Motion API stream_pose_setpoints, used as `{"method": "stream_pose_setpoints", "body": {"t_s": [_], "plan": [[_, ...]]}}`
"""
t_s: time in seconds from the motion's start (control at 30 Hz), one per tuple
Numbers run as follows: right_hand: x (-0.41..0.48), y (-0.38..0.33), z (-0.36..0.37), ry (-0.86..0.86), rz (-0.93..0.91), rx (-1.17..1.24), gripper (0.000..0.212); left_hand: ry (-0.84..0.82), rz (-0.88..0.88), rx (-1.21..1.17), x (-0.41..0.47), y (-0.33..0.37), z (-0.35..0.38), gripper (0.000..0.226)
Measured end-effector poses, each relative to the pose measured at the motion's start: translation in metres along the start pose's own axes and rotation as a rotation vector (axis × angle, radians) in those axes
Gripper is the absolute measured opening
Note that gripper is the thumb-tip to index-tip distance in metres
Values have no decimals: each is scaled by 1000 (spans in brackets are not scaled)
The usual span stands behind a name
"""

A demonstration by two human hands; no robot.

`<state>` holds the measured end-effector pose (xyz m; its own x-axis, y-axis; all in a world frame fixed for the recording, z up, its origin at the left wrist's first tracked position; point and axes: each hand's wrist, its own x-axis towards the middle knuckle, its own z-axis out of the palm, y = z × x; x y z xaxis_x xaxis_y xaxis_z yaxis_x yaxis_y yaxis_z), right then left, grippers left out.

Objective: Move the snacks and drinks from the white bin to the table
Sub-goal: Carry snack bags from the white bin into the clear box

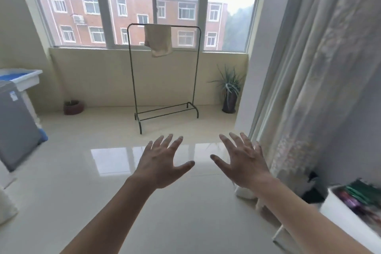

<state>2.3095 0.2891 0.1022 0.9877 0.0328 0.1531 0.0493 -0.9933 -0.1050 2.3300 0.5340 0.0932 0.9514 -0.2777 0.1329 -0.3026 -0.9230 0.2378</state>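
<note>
over glossy floor [86, 202], splayed hands [162, 164] [244, 164]

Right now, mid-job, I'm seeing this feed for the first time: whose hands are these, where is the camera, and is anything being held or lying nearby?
There is no machine here: a person does the job, and the single picture comes from a wide-angle camera worn on their head, looking forward and down. The two bare arms reaching in from the bottom are theirs. The left hand and the right hand are stretched out above the shiny floor with fingers spread, and they hold nothing. The white bin sits at the lower right edge, with colourful packets in it that are too blurred to name. I cannot make out a table in this view. Straight ahead hangs a beige cloth.
</note>
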Motion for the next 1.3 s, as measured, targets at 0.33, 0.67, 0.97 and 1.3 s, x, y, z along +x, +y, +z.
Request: {"method": "stream_pose_setpoints", "body": {"t_s": [0.33,0.67,0.97,1.3], "plan": [[-57,165,-45,80,306,-117,89,-101,376,-22,84,180,53,90],[-102,277,-13,-14,665,-153,89,-203,679,-46,152,302,130,85],[-99,368,16,-118,923,-169,78,-249,875,-76,241,379,196,93],[-108,412,32,-140,1181,-137,73,-356,993,-39,297,435,253,91]]}}
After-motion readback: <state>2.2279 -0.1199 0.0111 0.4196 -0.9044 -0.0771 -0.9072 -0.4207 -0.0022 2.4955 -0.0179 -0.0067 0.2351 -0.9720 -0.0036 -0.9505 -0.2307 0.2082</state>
